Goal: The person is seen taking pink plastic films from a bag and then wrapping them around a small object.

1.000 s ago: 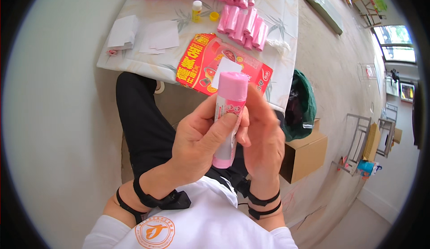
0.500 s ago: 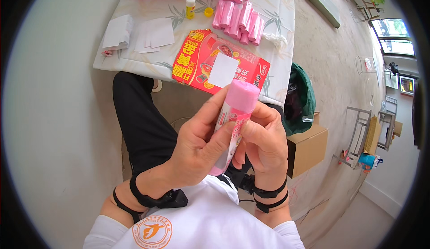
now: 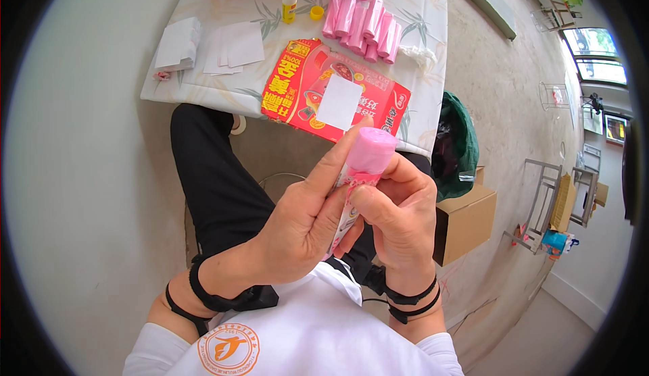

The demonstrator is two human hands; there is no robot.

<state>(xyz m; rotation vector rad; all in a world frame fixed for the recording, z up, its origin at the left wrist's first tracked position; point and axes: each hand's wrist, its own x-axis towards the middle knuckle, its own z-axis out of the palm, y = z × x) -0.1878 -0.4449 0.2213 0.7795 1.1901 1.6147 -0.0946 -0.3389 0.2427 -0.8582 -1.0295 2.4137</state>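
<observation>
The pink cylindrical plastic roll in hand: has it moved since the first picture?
Yes: the pink roll had covered part of the white rectangular paper slip; now its top appears below and right of that slip.

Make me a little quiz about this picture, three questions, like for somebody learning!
1. Fill in: The left hand and the right hand both touch a pink ____.

2. True or false: The yellow cap lies to the right of the white-topped tube.

3. What lies on the red cardboard?
a) the yellow cap
b) a white paper
c) the white-topped tube

Key: 1. roll; 2. true; 3. b
</observation>
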